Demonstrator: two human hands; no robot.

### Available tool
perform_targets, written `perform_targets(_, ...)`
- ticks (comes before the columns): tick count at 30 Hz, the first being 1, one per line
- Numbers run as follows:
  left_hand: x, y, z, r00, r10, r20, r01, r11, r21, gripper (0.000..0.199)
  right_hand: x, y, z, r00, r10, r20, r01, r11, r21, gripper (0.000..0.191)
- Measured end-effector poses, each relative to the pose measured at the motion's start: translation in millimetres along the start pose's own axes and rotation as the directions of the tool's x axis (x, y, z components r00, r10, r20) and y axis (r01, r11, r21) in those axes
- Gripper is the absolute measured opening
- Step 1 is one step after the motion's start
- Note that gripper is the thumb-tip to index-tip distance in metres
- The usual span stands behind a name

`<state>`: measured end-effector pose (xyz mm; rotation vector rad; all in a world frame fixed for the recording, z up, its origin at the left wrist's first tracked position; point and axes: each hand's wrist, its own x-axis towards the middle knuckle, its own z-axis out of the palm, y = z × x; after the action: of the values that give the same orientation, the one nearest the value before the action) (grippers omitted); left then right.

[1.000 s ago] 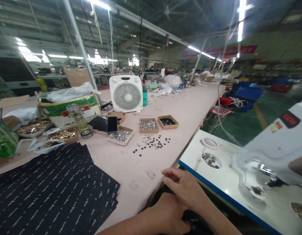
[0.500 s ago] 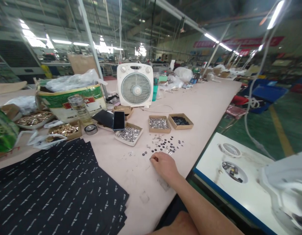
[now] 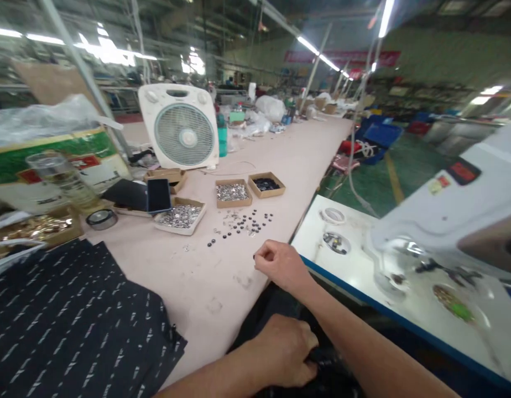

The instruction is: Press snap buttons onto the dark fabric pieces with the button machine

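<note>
Pinched in the grip of the right hand (image 3: 282,266) by the pale pink table (image 3: 193,276): tiny dark piece (image 3: 254,256), mostly hidden. Below: left hand (image 3: 286,349) at black cloth (image 3: 332,359), cut off, hold unclear.

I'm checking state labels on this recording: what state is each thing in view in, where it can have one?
Right hand: pinched on a small dark piece
Left hand: curled at dark cloth, grip unclear
Patterned fabric: lying in layers
Black discs: scattered loose
Silver-piece box: open, filled
Black-piece box: open, holding pieces
Pale tray: open, holding silver pieces
Fan: upright, running or not unclear
Phone: screen dark
</note>
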<state>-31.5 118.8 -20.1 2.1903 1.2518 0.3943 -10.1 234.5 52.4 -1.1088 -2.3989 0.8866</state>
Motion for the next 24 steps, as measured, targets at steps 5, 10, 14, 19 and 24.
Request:
perform_targets(5, -10, 15, 0.3, 0.997, 0.079, -0.022, -0.074, 0.981, 0.178, 0.017, -112, 56, -41, 0.967, 0.255, -0.013, -0.237, 0.913, 0.331, 0.008)
perform_targets(10, -21, 40, 4.7, 0.980, 0.196, 0.019, -0.191, 0.921, 0.339, 0.029, -207, 72, -37, 0.911, 0.413, -0.009, -0.366, 0.816, 0.448, 0.015)
perform_targets(14, -31, 57, 10.0, 0.938, 0.345, -0.037, -0.300, 0.858, 0.418, 0.016, -247, 62, -37, 0.895, 0.443, -0.051, -0.375, 0.810, 0.451, 0.018)
perform_targets(19, -47, 75, -1.9, 0.875, 0.448, -0.185, -0.347, 0.846, 0.405, 0.016, -271, 48, -41, 0.906, 0.413, -0.087, -0.342, 0.839, 0.424, 0.019)
perform_targets(24, -67, 91, -15.0, 0.839, 0.479, -0.258, -0.366, 0.848, 0.384, 0.022, -281, 36, -40, 0.932, 0.347, -0.106, -0.272, 0.862, 0.428, 0.027)
